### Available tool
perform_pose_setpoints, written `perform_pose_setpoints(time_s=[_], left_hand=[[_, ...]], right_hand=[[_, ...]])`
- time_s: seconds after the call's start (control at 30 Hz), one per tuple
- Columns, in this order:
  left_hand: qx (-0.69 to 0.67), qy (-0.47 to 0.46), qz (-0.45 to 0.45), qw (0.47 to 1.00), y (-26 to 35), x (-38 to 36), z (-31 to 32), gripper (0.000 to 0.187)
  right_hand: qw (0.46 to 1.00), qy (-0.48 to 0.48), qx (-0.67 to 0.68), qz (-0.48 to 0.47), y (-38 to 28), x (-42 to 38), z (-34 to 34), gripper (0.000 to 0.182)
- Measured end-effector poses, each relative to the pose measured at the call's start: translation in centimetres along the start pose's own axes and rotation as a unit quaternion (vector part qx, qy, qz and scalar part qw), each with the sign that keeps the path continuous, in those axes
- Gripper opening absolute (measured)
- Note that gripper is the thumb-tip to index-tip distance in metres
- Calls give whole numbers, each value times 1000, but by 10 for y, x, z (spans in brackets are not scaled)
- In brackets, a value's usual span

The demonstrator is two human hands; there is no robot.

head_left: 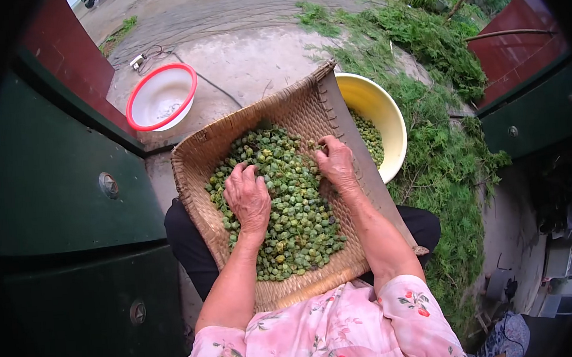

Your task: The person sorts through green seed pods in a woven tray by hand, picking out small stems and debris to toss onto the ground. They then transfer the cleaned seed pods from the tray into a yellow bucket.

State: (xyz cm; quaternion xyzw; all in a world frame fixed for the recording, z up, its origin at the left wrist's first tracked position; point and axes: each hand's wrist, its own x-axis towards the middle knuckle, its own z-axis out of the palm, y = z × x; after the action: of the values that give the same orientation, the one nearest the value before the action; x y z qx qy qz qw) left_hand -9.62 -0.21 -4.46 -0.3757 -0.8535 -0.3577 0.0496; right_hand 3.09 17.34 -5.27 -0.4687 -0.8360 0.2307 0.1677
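A woven basket tray [198,141] rests across the lap, holding a heap of small green pods or berries [291,204]. My left hand [246,197] lies on the left part of the heap, fingers bent down among the green pieces; what they hold, if anything, is hidden. At the heap's upper right, near the tray's side, my right hand [336,164] has its thumb and fingers curled together at some small pieces too small to make out. Behind the tray's right edge stands a yellow basin [394,126] with more green pieces inside.
A white basin with a red rim [193,86] sits on the concrete at the upper left, near a power strip [137,61] and cable. Cut green branches [444,188] cover the ground on the right. Dark green doors [70,185] flank both sides.
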Motion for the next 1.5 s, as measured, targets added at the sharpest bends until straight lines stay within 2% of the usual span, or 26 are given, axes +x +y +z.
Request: perform_pose_setpoints(time_s=[0.03, 0.1, 0.13, 0.17, 0.2, 0.23, 0.3, 0.33, 0.37, 0.4, 0.47, 0.57, 0.77, 0.97, 1.17, 1.27, 1.37, 1.5], left_hand=[[-1, 1, 1, 1000, 0, 0, 0, 26], [-2, 1, 1, 1000, 0, 0, 0, 26], [-3, 0, 1, 1000, 0, 0, 0, 26], [-4, -1, 0, 1000, 0, 1, -1, 26], [-5, -2, 0, 1000, 1, 1, -1, 26], [-3, -3, -1, 1000, 1, 0, 0, 26], [4, -2, -2, 1000, 0, -1, 1, 26], [5, -3, -3, 1000, 0, -1, 1, 27], [5, -4, -3, 1000, 0, 0, 1, 27], [6, -5, -3, 1000, 0, 0, 1, 27], [5, -7, -4, 1000, 0, -1, 1, 28], [2, -6, -4, 1000, 0, 0, 0, 28], [8, -6, -6, 1000, 1, 0, 0, 28], [8, 5, 4, 1000, 1, 0, 0, 29], [7, 0, 0, 1000, 2, 0, -1, 28], [7, -2, -2, 1000, 2, 0, 0, 28], [3, -3, -2, 1000, 2, 0, 0, 28], [-4, -7, -6, 1000, 3, 1, -2, 28]], right_hand=[[992, 25, 122, 29, 5, 3, -6, 34], [926, 71, 359, 87, 11, 8, -25, 31], [840, 86, 519, 134, 21, 13, -31, 30], [723, 98, 661, 176, 27, 17, -38, 29], [580, 107, 779, 212, 31, 19, -41, 29], [605, 117, 756, 220, 32, 19, -40, 30], [811, 45, 550, 195, 8, 16, -42, 32], [887, 7, 427, 175, -2, 15, -39, 34], [937, -28, 321, 136, -4, 17, -26, 37], [986, 38, 148, -65, -2, 19, -11, 41], [995, -6, 32, -90, -8, 19, 4, 42], [997, -48, -19, -64, -35, 18, 2, 41], [986, -79, 3, -150, -32, 32, 11, 40], [980, -121, -62, -146, -46, 35, 0, 39], [979, -108, -85, -148, -42, 35, 7, 34], [978, -91, -52, -178, -41, 34, 6, 32], [975, -125, -88, -162, -44, 37, 0, 32], [980, -115, -100, -129, -44, 37, -1, 32]])
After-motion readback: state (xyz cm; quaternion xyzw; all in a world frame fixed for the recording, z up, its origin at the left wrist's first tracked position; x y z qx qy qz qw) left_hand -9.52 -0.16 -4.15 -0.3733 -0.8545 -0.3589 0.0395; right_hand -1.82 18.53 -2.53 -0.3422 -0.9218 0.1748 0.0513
